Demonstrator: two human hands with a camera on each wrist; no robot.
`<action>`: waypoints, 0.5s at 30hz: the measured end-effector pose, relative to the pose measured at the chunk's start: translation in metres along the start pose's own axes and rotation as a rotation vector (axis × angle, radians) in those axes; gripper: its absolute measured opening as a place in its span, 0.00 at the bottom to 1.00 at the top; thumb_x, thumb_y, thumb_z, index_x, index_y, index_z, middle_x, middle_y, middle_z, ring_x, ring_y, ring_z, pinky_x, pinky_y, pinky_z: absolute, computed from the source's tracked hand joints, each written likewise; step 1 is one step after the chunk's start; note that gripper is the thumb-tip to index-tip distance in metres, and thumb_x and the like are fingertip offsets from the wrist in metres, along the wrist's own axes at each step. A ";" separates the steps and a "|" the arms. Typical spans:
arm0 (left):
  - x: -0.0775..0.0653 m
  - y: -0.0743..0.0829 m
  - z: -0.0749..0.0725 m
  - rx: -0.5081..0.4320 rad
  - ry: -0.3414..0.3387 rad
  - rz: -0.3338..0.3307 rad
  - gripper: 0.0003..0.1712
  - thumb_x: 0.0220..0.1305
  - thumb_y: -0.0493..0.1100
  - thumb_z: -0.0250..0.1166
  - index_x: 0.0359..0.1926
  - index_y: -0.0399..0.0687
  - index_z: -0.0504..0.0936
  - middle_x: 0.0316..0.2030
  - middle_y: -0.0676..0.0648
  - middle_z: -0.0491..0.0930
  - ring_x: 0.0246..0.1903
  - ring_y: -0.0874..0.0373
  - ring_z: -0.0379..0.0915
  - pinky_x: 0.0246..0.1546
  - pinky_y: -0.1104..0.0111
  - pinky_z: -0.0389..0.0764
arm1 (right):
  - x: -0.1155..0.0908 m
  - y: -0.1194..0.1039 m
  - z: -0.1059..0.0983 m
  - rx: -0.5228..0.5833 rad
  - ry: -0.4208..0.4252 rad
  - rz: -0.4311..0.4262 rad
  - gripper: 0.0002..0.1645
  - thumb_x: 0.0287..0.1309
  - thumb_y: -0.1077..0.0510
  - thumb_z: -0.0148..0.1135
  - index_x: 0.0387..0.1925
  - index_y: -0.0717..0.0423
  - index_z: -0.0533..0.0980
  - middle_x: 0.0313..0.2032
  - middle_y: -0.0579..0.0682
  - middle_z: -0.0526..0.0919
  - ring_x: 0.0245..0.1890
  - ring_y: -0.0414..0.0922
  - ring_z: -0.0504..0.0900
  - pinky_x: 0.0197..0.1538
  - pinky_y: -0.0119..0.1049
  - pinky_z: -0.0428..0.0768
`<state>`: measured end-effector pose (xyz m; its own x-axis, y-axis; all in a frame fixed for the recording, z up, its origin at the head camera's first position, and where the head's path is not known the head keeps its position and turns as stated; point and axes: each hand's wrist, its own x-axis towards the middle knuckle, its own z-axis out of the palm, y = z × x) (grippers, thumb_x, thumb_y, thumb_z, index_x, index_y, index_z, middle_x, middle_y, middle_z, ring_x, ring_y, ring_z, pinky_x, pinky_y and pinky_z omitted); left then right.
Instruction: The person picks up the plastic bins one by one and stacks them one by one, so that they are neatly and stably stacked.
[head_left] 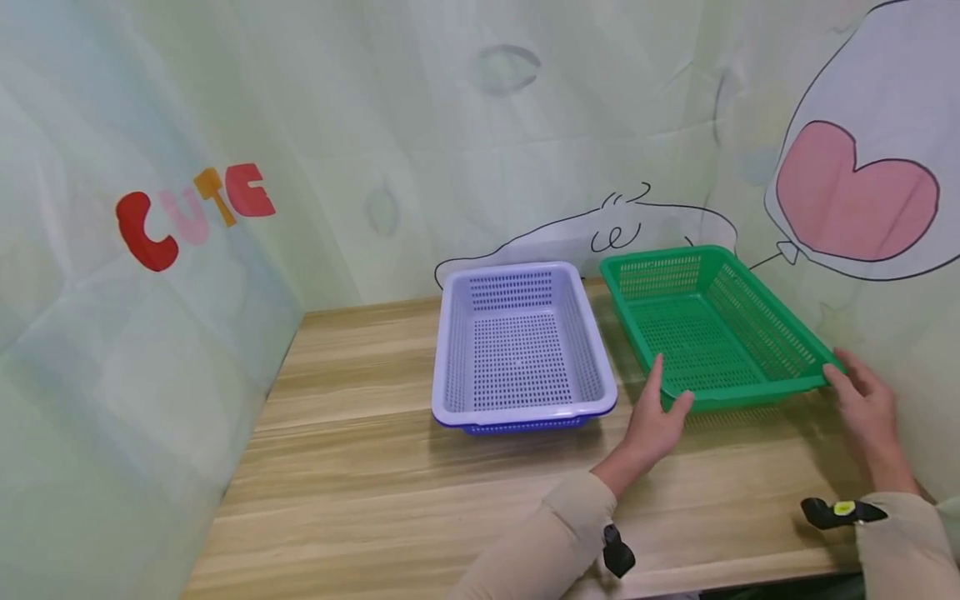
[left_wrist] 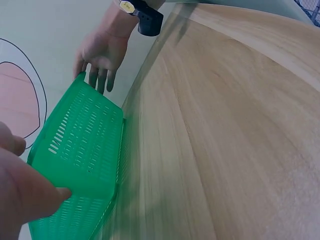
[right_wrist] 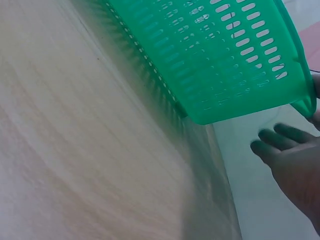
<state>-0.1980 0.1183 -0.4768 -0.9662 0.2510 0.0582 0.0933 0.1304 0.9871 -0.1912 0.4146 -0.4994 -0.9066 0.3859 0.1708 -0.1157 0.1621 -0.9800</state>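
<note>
A green perforated plastic basket (head_left: 750, 392) stands at the right of the table, turned at an angle. My left hand (head_left: 651, 423) is at its near left corner, thumb and index finger spread apart and fairly straight about the corner. In the left wrist view the left thumb (left_wrist: 37, 192) lies against the basket's wall (left_wrist: 82, 135). My right hand (head_left: 866, 408) pinches the rim at the near right corner between thumb and index finger. Its other fingers (right_wrist: 280, 142) hang free below the rim in the right wrist view.
A pale lilac basket (head_left: 525, 417), with a darker blue rim showing beneath it, stands just left of the green one on the wood-grain table (head_left: 352, 467). Printed cloth walls (head_left: 360, 125) enclose the back, the left and the right.
</note>
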 end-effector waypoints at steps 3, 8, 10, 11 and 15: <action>0.001 0.000 0.002 0.004 0.004 -0.009 0.40 0.73 0.46 0.60 0.79 0.52 0.51 0.76 0.50 0.55 0.72 0.56 0.53 0.71 0.64 0.58 | -0.001 0.000 0.000 0.073 -0.005 0.001 0.31 0.74 0.54 0.54 0.75 0.48 0.63 0.68 0.35 0.66 0.56 0.27 0.69 0.46 0.12 0.68; 0.002 0.000 0.004 -0.015 0.033 -0.031 0.40 0.73 0.45 0.59 0.79 0.52 0.52 0.75 0.51 0.56 0.72 0.57 0.53 0.71 0.65 0.56 | -0.002 -0.001 0.004 0.058 0.002 -0.012 0.28 0.75 0.53 0.51 0.73 0.44 0.66 0.69 0.31 0.65 0.68 0.28 0.58 0.58 0.12 0.59; 0.002 0.000 0.005 -0.027 0.056 -0.036 0.38 0.74 0.46 0.59 0.79 0.54 0.54 0.75 0.52 0.57 0.72 0.57 0.54 0.71 0.64 0.57 | -0.001 -0.002 0.006 0.045 0.005 -0.027 0.27 0.76 0.53 0.50 0.72 0.44 0.67 0.68 0.29 0.66 0.70 0.27 0.54 0.61 0.11 0.54; 0.003 0.000 0.006 -0.037 0.067 -0.033 0.38 0.74 0.46 0.59 0.79 0.53 0.54 0.75 0.51 0.58 0.72 0.57 0.54 0.71 0.64 0.57 | -0.001 -0.002 0.006 0.064 0.004 -0.028 0.26 0.75 0.54 0.51 0.71 0.44 0.69 0.66 0.28 0.68 0.68 0.26 0.56 0.60 0.11 0.55; 0.003 0.000 0.008 -0.050 0.115 -0.040 0.36 0.73 0.45 0.60 0.77 0.52 0.58 0.73 0.51 0.61 0.71 0.55 0.57 0.71 0.63 0.59 | -0.003 0.000 0.005 0.190 -0.034 -0.012 0.25 0.72 0.58 0.56 0.67 0.42 0.74 0.47 0.35 0.82 0.44 0.28 0.77 0.41 0.17 0.73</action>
<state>-0.1995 0.1267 -0.4780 -0.9904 0.1342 0.0324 0.0446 0.0895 0.9950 -0.1904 0.4085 -0.5006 -0.9175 0.3535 0.1821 -0.1979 -0.0088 -0.9802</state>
